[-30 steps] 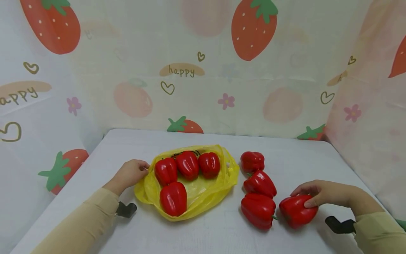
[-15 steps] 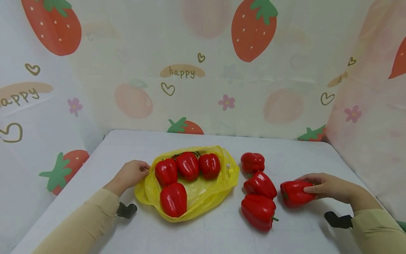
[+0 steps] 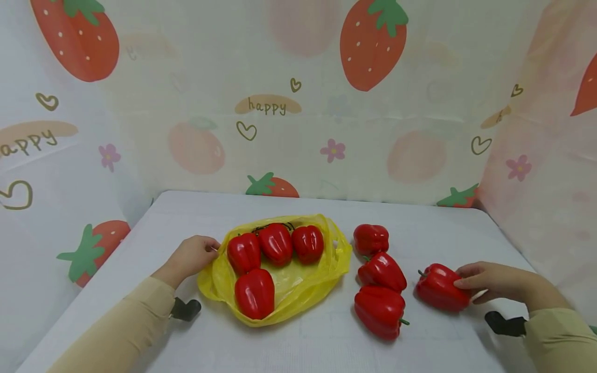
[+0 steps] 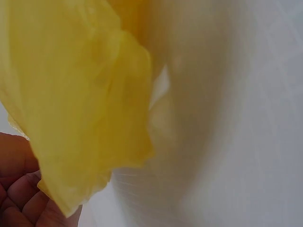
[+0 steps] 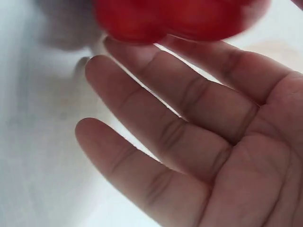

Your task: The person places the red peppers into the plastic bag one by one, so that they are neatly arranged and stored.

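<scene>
A yellow plastic bag (image 3: 303,305) lies spread on the white table, its mouth facing up. Inside are several glossy red bell peppers (image 3: 255,293). My left hand (image 3: 192,255) pinches the bag's left rim; in the left wrist view its curled fingers (image 4: 21,198) sit behind the hanging yellow film. On the right, my right hand (image 3: 494,282) holds another red bell pepper (image 3: 442,288) by its right end, thumb on the near side, green stem pointing left. In the right wrist view this pepper lies at the fingertips, while the other fingers (image 5: 142,104) are extended and spread.
Three more red bell peppers (image 3: 380,312) lie in a row between the bag and my right hand. Black camera mounts (image 3: 505,325) stick out at both wrists. A printed strawberry cloth (image 3: 326,119) encloses the white table (image 3: 317,347) at the back and sides.
The right hand's pepper first shifted away from me, then turned so that its stem points left. My right hand has slid to its right end. Left hand and bag stay put.
</scene>
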{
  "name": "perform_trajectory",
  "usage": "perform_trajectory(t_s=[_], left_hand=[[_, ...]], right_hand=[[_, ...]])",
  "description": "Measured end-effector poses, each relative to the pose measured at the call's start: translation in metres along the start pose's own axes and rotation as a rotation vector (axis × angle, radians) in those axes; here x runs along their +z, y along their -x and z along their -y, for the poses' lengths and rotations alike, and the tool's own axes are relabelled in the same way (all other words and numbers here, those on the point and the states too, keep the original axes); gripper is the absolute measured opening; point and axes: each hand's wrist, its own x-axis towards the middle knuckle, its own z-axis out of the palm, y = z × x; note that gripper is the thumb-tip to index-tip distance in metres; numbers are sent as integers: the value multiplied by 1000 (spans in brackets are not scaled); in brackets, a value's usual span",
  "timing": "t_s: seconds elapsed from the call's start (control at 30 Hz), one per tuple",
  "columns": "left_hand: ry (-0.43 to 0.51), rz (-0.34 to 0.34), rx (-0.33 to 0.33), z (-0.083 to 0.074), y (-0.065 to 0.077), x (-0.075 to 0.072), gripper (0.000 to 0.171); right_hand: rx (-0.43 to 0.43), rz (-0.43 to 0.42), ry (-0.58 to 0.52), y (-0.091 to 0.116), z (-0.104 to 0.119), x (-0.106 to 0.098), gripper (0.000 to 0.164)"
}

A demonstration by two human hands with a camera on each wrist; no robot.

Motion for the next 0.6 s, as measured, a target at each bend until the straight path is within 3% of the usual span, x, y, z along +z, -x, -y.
perform_trajectory(t_s=[0.17, 0.47, 0.6], left_hand=[[6, -2, -2, -1, 2, -1, 22], [5, 0, 10, -2, 3, -2, 21], [12, -1, 8, -2, 4, -2, 21]], right_hand=[[35, 3, 56, 3, 4, -1, 54], [-76, 38, 57, -4, 13, -3, 51], [-69, 50, 54, -7, 17, 2, 56]])
